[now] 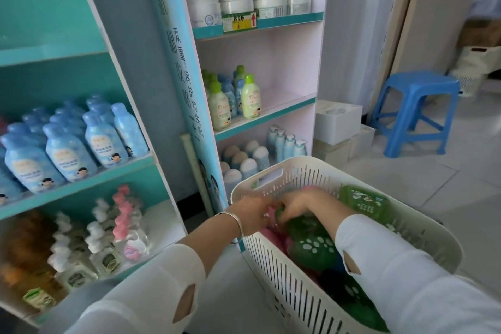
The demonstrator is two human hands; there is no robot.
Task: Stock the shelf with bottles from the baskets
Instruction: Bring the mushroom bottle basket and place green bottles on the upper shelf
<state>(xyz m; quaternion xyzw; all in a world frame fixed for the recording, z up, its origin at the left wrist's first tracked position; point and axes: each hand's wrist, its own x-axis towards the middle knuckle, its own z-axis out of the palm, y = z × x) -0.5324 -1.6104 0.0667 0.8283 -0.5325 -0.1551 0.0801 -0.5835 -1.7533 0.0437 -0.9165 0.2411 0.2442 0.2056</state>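
A cream slotted basket (271, 184) stands on the floor in front of me, filled with green bottles (311, 244) and pink bottles (273, 236). Both my hands reach into its near-left end. My left hand (250, 213), with a silver bracelet on the wrist, has its fingers down among the pink bottles. My right hand (294, 205) curls over the top of a green bottle. What each hand holds is blurred. The pink shelf unit (287, 106) behind the basket carries a few green-capped bottles (250, 97) on its middle shelf.
A teal shelf unit (108, 171) on the left holds blue bottles, pump bottles and amber bottles. White jars fill the top pink shelf. White boxes (337, 122) and a blue plastic stool (417, 111) stand on the tiled floor to the right.
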